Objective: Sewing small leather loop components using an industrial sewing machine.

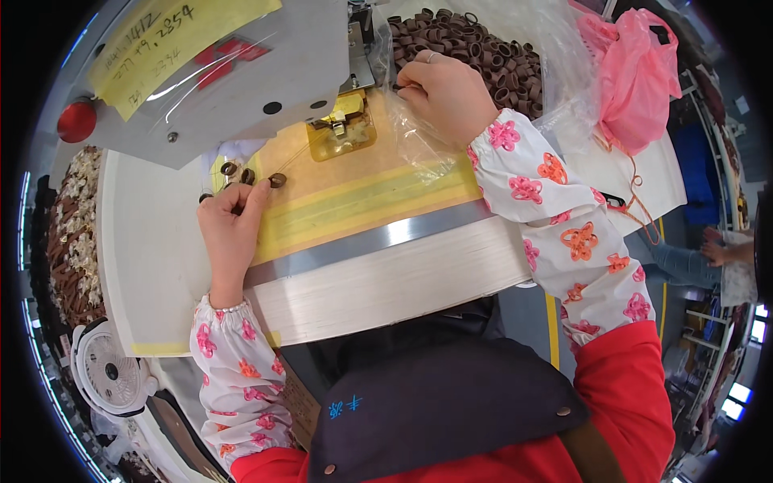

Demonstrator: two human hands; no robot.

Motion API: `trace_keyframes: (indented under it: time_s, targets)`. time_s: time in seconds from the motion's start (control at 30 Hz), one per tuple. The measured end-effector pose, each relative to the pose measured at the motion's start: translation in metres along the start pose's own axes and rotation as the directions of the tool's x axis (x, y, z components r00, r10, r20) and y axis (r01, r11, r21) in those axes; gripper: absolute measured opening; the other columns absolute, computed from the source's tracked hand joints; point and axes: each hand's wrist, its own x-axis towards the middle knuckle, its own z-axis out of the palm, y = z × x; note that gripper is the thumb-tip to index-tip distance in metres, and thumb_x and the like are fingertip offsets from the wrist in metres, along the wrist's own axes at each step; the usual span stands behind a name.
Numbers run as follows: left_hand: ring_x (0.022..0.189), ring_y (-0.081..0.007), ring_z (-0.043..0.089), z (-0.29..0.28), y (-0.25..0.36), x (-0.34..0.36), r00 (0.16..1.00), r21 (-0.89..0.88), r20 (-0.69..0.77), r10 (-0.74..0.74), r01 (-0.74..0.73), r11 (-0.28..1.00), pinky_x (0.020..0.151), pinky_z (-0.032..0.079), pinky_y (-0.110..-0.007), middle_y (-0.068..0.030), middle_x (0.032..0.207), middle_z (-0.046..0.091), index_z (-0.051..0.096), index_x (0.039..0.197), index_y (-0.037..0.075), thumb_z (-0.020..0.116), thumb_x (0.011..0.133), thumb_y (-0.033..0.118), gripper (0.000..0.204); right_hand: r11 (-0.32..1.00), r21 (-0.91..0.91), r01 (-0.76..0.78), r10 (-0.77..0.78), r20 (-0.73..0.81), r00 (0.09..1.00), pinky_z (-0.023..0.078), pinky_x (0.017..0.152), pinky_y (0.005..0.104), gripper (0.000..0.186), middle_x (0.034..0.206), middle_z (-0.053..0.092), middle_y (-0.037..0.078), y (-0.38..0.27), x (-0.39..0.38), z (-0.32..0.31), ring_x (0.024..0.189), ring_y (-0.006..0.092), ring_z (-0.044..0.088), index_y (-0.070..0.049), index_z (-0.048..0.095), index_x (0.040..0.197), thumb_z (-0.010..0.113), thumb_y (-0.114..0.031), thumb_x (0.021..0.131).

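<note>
My left hand (231, 224) is closed at the left of the sewing machine's work plate, thumb and fingers pinched together by several small brown fabric rings. One brown ring (277, 180) sits at the thumb tip, and thin threads run from there toward the metal presser foot (339, 127). Two more rings show just beyond the fingers. My right hand (448, 92) is over the near left edge of a heap of brown rings (507, 68). Its thumb and forefinger pinch a small dark piece that looks like one such ring, mostly hidden by the fingers.
The grey sewing machine head (241, 88) overhangs the upper left. A clear plastic bag (560, 97) surrounds the heap, with a pink bag (636, 80) to its right. A white fan (111, 370) stands lower left. Another person's hand (715, 247) shows far right.
</note>
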Motion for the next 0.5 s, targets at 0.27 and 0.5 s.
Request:
trace_keyframes:
  time_s: [0.27, 0.5]
  targets:
    - [0.083, -0.031, 0.052, 0.041, 0.04, 0.008, 0.787, 0.369, -0.072, 0.612, -0.549, 0.75, 0.071, 0.04, -0.037, -0.0152, 0.083, 0.056, 0.056, 0.1, -0.002, 0.056, 0.079, 0.009, 0.024, 0.988, -0.15, 0.046, -0.049, -0.019, 0.999, 0.045, 0.057, 0.0355, 0.007, 0.071, 0.052, 0.009, -0.008, 0.004, 0.006, 0.067, 0.0276, 0.056, -0.003, 0.053, 0.074, 0.057, -0.008, 0.072]
    - [0.079, -0.0318, 0.055, 0.069, 0.042, 0.018, 0.902, 0.336, -0.052, 0.428, -0.388, 0.858, 0.064, 0.043, -0.04, -0.016, 0.084, 0.058, 0.048, 0.1, 0.002, 0.054, 0.08, 0.01, 0.022, 0.915, 0.4, 0.057, -0.089, 0.063, 0.994, 0.044, 0.052, 0.0264, 0.015, 0.068, 0.054, 0.009, -0.034, 0.0, 0.01, 0.057, 0.0174, 0.054, 0.001, 0.051, 0.077, 0.062, 0.0, 0.068]
